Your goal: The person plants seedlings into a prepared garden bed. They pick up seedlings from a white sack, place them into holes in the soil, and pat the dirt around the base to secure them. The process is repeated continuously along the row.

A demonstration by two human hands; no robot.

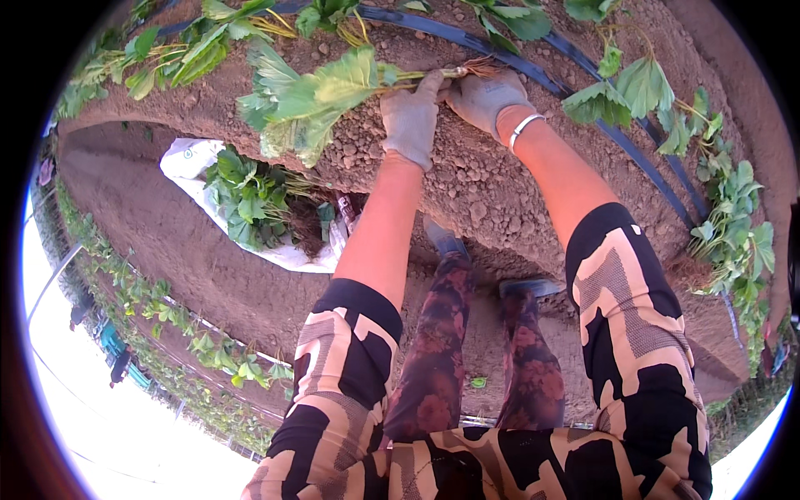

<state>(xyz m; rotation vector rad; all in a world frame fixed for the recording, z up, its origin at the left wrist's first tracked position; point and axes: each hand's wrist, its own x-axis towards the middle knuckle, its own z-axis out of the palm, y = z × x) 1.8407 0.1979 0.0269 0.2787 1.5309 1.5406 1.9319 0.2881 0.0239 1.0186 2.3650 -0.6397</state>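
Observation:
A strawberry seedling (329,93) lies sideways over the soil bed, its broad green leaves to the left and its reddish bare roots to the right. My left hand (410,121), in a light grey glove, is closed around the stems. At the root end is my right hand (487,98), gloved alike, its fingers curled against the crown and roots; the fingertips are partly hidden. Crumbly brown soil (475,179) lies just below both hands.
Black drip hoses (454,33) run along the bed beyond my hands. Planted strawberry plants (733,208) line the bed at the right and far left. A white sack (221,208) of seedlings lies in the furrow to the left. My shoes (531,287) stand in the furrow.

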